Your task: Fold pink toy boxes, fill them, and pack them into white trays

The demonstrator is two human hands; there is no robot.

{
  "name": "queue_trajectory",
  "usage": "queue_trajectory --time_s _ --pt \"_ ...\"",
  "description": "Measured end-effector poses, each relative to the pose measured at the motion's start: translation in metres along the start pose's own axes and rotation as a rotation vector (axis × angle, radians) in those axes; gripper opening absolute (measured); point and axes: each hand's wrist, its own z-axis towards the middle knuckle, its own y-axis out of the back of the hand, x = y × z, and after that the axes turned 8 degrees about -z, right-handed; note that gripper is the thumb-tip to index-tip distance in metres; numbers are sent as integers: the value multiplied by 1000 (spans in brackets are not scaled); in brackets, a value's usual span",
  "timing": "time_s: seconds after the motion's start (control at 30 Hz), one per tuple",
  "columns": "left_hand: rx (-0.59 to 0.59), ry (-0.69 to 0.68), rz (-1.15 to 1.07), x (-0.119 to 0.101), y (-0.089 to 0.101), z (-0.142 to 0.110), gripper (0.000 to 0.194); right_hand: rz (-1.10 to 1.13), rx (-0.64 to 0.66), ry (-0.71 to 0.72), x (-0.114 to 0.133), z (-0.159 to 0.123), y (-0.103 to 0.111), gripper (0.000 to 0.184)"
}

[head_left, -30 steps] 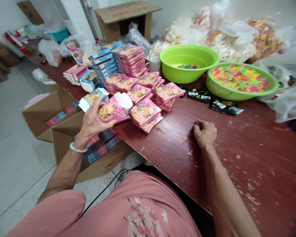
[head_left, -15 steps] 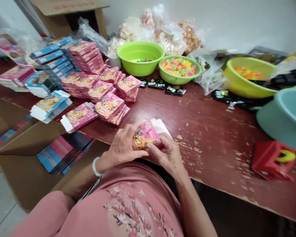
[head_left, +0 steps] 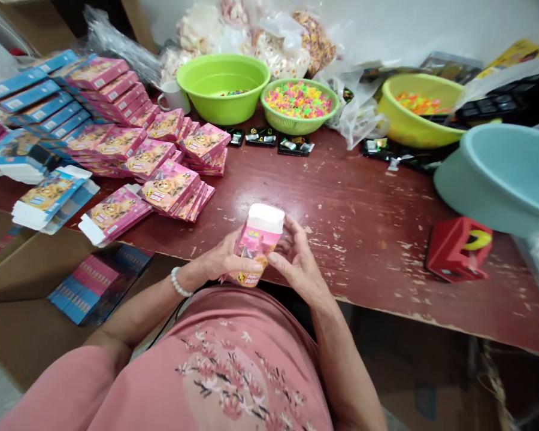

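Mug stands between box stacks and basins.

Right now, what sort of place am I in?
Probably a small packing workshop: a pink box in your hands, stacked pink boxes, and a green basket of small colorful pieces.

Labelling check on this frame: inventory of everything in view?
Held box: 1, pink, between hands
Pink boxes: many, table left
Blue boxes: many, far left
Cartons: several, brown, left
Mug: 1, white, by green bowl
Green bowl: 1, back
Basket: 1, green, multicoloured pieces inside
Yellow basin: 1, right
Blue basin: 1, right
Red object: 1, right
Trays: several, black, back
Bags: several, clear, back
Table: 1, dark red
Left hand, right hand: 2, bare, centre
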Motion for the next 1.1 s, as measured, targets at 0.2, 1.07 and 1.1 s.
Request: queue_trajectory --time_s 0.2,1.07,1.1 --pt "-308 -66 72 28 5 14 46 300 -147 -229 -15 -9 -20 36" --pt "-447 -166 181 63 6 -9 44 76 -474 -221 -31 -37 -30 34" --pt "-438 -183 175 65 7 -7 45 23 -474 -197 -33 -38 -29 35"
